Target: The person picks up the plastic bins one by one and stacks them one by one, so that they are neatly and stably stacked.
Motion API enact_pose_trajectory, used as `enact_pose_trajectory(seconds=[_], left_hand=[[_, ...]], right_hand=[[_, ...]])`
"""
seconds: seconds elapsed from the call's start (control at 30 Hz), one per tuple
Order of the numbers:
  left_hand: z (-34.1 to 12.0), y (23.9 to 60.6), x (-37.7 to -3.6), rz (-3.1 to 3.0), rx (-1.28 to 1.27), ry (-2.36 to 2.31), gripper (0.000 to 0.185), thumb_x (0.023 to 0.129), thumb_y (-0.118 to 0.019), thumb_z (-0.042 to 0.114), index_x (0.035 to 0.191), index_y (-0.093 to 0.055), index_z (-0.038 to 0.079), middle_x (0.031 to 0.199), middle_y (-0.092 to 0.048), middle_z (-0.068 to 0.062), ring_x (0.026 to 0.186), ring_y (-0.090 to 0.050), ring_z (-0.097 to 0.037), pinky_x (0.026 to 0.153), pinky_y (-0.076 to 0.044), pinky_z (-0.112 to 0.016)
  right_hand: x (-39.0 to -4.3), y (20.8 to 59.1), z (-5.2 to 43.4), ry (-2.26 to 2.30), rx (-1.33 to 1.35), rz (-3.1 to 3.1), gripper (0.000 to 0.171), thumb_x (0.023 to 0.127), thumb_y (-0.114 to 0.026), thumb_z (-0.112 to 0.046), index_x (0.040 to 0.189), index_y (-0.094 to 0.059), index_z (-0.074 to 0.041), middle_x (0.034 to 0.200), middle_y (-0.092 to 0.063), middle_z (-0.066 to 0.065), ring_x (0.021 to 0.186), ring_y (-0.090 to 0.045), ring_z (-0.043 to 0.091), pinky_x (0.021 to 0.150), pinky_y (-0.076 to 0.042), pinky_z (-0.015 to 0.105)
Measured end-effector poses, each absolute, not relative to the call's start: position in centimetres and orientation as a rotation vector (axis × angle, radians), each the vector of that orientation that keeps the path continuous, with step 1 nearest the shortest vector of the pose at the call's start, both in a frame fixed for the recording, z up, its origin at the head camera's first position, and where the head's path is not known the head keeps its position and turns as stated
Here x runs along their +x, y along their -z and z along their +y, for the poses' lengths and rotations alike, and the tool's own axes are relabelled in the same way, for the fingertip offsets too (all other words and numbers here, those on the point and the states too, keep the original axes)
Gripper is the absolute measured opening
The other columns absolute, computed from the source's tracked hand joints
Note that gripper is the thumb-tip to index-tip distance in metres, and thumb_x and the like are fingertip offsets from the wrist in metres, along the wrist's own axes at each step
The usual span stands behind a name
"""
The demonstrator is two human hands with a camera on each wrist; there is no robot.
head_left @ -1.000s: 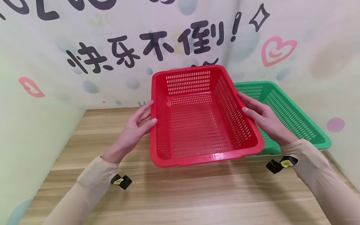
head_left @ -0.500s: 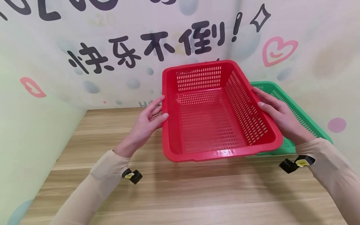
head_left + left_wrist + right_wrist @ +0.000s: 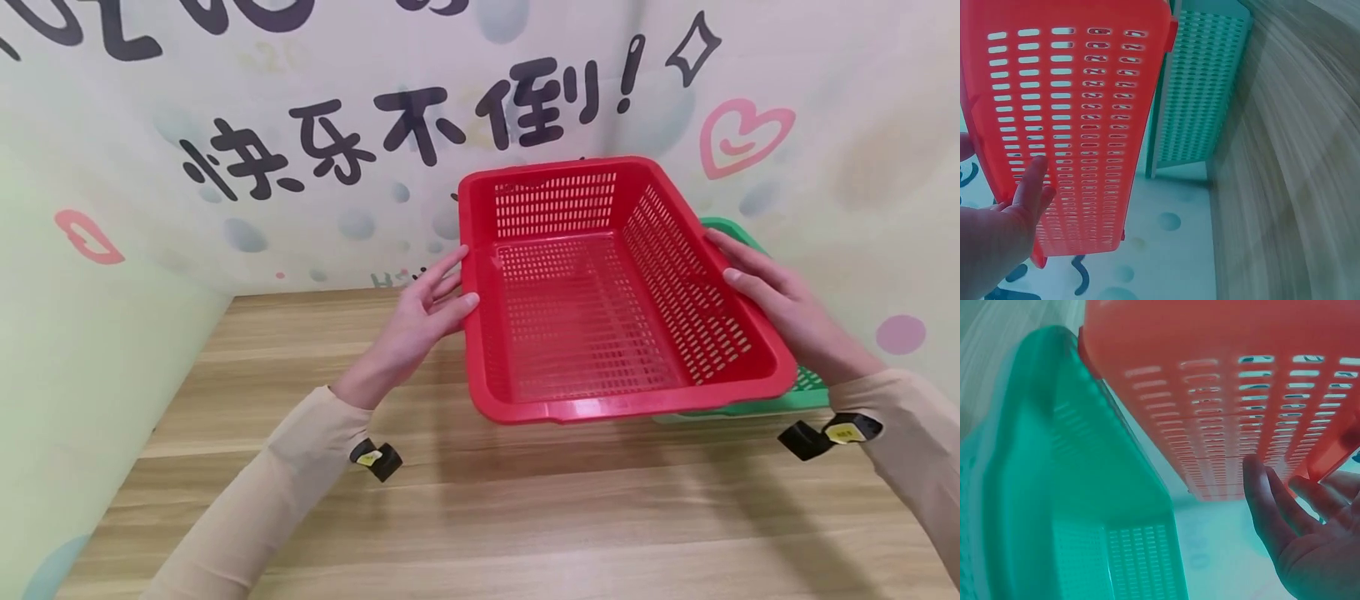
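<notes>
We hold a red rectangular plastic basket with slotted walls and floor [image 3: 600, 308] between our two hands, raised above the wooden tabletop [image 3: 480, 517] and tilted so its open top faces us and its far end sits higher than its near rim. Our left hand [image 3: 423, 321] presses flat against the basket's left wall, fingers straight and spread along the outside just under the rim, thumb by the rim; from the left wrist view the same fingers [image 3: 1032, 184] lie against the slotted red wall [image 3: 1066, 112]. Our right hand [image 3: 783, 304] does the same on the right wall, fingers extended along the rim, and the right wrist view shows its fingers [image 3: 1266, 506] straight and close to the red underside [image 3: 1241, 381], though we cannot tell there whether they touch it. Neither hand curls round the basket. A green rectangular plastic basket of the same slotted kind [image 3: 810, 387] rests on the table at the right, near the wall, mostly hidden behind and below the red one; it shows more fully in the right wrist view [image 3: 1072, 506]. The far wall [image 3: 262, 125] bears black characters and pink heart drawings.
</notes>
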State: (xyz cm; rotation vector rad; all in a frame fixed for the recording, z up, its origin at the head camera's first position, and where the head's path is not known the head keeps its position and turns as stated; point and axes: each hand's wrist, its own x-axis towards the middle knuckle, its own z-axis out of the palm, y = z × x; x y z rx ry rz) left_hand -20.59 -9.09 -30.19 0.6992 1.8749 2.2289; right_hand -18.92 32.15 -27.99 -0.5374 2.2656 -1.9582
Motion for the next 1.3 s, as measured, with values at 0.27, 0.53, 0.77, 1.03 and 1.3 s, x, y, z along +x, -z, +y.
enact_pose_trajectory(seconds=[0.27, 0.53, 0.77, 1.03, 1.3], left_hand=[[-7.0, 29.9, -20.6, 1.845, 0.703, -2.244, 0.064, 0.096, -0.052, -0.003, 0.153, -0.025, 0.008, 0.148, -0.038, -0.020, 0.128, -0.044, -0.041, 0.090, -0.051, -0.040], [-4.6, 30.4, -20.9, 1.797, 0.702, -2.258, 0.066, 0.096, -0.051, -0.005, 0.154, -0.022, 0.007, 0.149, -0.035, -0.021, 0.130, -0.042, -0.042, 0.091, -0.049, -0.042], [-2.7, 30.5, -21.1, 1.814, 0.692, -2.233, 0.069, 0.095, -0.054, -0.003, 0.154, -0.020, 0.009, 0.150, -0.036, -0.017, 0.129, -0.044, -0.038, 0.092, -0.049, -0.040], [-0.5, 30.9, -21.2, 1.862, 0.696, -2.242, 0.071, 0.095, -0.056, 0.002, 0.155, -0.020, 0.013, 0.151, -0.038, -0.009, 0.131, -0.043, -0.032, 0.095, -0.048, -0.035], [1.3, 31.3, -21.4, 1.741, 0.689, -2.298, 0.074, 0.095, -0.056, 0.001, 0.156, -0.016, 0.017, 0.149, -0.040, -0.003, 0.127, -0.048, -0.022, 0.093, -0.049, -0.042]], right_hand=[[-19.0, 27.3, 34.0, 2.021, -0.563, 2.180, 0.052, 0.104, -0.039, -0.011, 0.154, -0.029, -0.024, 0.128, -0.053, 0.004, 0.081, -0.070, 0.024, 0.060, -0.057, 0.040], [-19.3, 27.1, 35.9, 2.110, -0.565, 2.020, 0.052, 0.104, -0.034, -0.008, 0.153, -0.030, -0.024, 0.126, -0.060, 0.001, 0.086, -0.070, 0.025, 0.062, -0.056, 0.040], [-19.8, 27.1, 37.7, 2.209, -0.559, 1.909, 0.050, 0.104, -0.030, -0.006, 0.151, -0.036, -0.023, 0.124, -0.062, 0.003, 0.088, -0.070, 0.026, 0.063, -0.057, 0.041], [-20.0, 26.8, 39.2, 2.221, -0.370, 1.977, 0.050, 0.104, -0.035, -0.009, 0.150, -0.036, -0.026, 0.120, -0.064, 0.001, 0.085, -0.070, 0.028, 0.061, -0.057, 0.040], [-20.1, 26.8, 40.1, 2.296, -0.301, 2.000, 0.045, 0.104, -0.037, -0.009, 0.145, -0.046, -0.026, 0.115, -0.067, 0.000, 0.078, -0.071, 0.028, 0.056, -0.057, 0.039]])
